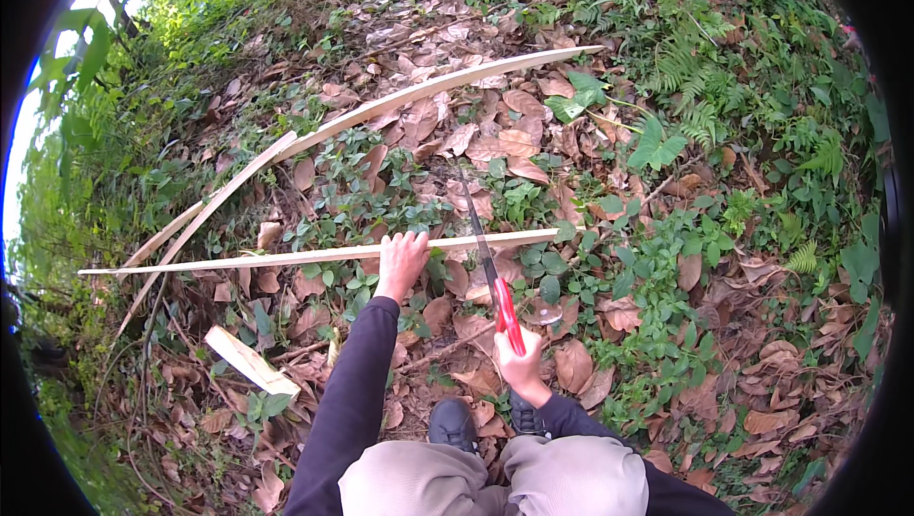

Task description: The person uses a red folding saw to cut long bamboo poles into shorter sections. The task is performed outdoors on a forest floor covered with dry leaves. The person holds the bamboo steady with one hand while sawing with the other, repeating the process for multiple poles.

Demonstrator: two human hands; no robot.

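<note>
My left hand [403, 264] is closed around a long, thin strip of pale wood [286, 258] that lies crosswise in front of me. In my right hand [521, 364] is a hand saw [486, 259] with a red handle and a dark, narrow blade. The blade points away from me and crosses the wooden strip to the right of my left hand. Whether its teeth touch the wood I cannot tell. The right end of the strip reaches a little past the blade, among green leaves.
Beyond the strip lies a long curved wooden slat [438, 85], with a shorter slat [224, 194] crossing it at the left. A short wooden offcut [251, 362] rests on the leaves at lower left. Brown dry leaves, ferns and low plants cover the ground. My shoes [453, 424] are close below the saw.
</note>
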